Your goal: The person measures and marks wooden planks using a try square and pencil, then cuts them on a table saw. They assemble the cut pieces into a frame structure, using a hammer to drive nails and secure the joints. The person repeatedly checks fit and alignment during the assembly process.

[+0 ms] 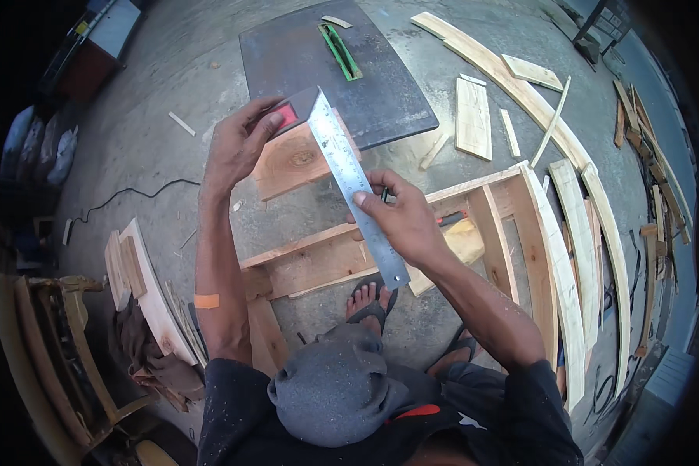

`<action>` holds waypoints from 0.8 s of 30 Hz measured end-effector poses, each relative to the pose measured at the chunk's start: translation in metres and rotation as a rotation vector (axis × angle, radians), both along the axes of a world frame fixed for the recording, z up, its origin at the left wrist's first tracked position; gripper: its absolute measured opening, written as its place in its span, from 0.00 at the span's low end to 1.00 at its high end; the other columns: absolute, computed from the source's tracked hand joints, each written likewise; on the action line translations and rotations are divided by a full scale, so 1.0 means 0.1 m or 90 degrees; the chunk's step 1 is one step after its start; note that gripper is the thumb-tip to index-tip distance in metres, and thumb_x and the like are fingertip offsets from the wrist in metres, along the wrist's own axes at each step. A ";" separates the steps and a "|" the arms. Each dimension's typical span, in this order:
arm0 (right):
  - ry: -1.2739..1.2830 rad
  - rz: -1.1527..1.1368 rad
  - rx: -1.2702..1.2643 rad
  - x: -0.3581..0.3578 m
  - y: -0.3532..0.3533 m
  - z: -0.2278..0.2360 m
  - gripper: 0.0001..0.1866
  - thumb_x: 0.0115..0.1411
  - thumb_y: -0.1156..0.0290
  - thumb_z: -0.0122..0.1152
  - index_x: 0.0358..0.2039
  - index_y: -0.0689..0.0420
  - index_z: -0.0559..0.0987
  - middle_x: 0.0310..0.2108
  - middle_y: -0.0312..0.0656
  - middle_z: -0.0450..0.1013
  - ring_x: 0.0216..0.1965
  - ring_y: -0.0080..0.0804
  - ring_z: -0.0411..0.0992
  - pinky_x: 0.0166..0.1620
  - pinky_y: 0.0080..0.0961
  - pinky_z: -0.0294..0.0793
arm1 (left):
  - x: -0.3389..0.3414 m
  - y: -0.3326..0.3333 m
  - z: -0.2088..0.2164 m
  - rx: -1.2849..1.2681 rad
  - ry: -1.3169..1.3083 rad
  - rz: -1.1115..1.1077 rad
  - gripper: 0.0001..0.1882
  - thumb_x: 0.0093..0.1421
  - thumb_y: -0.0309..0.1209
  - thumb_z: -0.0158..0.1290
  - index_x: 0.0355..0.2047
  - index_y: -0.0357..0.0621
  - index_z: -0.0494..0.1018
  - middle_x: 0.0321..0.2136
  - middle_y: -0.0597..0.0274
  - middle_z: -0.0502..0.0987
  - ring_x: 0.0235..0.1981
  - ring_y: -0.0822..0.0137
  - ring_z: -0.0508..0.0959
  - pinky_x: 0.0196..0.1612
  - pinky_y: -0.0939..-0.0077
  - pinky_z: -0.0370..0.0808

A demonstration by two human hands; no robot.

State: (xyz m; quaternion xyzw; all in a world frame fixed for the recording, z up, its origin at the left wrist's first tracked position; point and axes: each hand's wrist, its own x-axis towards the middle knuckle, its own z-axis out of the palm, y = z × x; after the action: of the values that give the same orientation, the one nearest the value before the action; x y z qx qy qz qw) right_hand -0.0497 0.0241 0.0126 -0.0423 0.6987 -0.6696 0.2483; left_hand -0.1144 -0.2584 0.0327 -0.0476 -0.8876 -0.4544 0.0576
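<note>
A metal try square (340,155) is held up in front of me, its long steel blade slanting down to the right. My left hand (245,141) grips its red-and-dark stock at the upper end. The thumb and fingers of my right hand (396,217) are closed on the lower part of the blade. A small dark stick-like thing shows by the right fingers; its kind cannot be made out. Behind and below the square is a wooden board (293,161) with a knot, partly hidden by the blade and my left hand.
A wooden frame (303,250) with crosspieces lies around my feet. A dark flat panel (279,58) bears a green box-like piece (340,53). Long curved planks (512,81) and offcuts lie to the right. A chair-like wooden frame (54,357) stands left, near a black cable (136,190).
</note>
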 end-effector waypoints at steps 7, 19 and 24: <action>-0.132 -0.132 -0.136 0.25 -0.75 -0.69 0.18 0.70 0.69 0.56 0.57 0.65 0.73 0.40 0.48 0.79 0.32 0.32 0.82 0.28 0.26 0.80 | -0.43 -0.49 -0.65 -0.094 -0.056 0.087 0.15 0.70 0.36 0.51 0.51 0.43 0.80 0.43 0.56 0.83 0.43 0.67 0.80 0.49 0.71 0.75; -0.097 -0.116 -0.131 0.04 -0.75 -0.75 0.18 0.70 0.71 0.55 0.55 0.68 0.74 0.39 0.49 0.79 0.32 0.35 0.83 0.27 0.28 0.82 | -0.41 -0.48 -0.81 -0.207 0.025 0.171 0.16 0.70 0.40 0.53 0.50 0.47 0.81 0.42 0.55 0.79 0.44 0.60 0.80 0.49 0.68 0.74; -0.140 -0.132 -0.136 0.09 -0.70 -0.71 0.18 0.69 0.71 0.56 0.55 0.67 0.75 0.39 0.49 0.79 0.32 0.34 0.83 0.25 0.28 0.82 | -0.14 -0.29 -0.62 -0.480 0.049 0.035 0.44 0.53 0.63 0.62 0.66 0.55 0.68 0.63 0.45 0.66 0.67 0.44 0.64 0.67 0.44 0.62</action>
State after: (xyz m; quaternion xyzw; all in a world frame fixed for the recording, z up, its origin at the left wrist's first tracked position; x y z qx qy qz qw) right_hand -0.0407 -0.0454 -0.0585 0.0774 0.5929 -0.7625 0.2472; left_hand -0.1288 -0.2874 -0.0294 -0.0585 -0.9907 -0.0919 0.0814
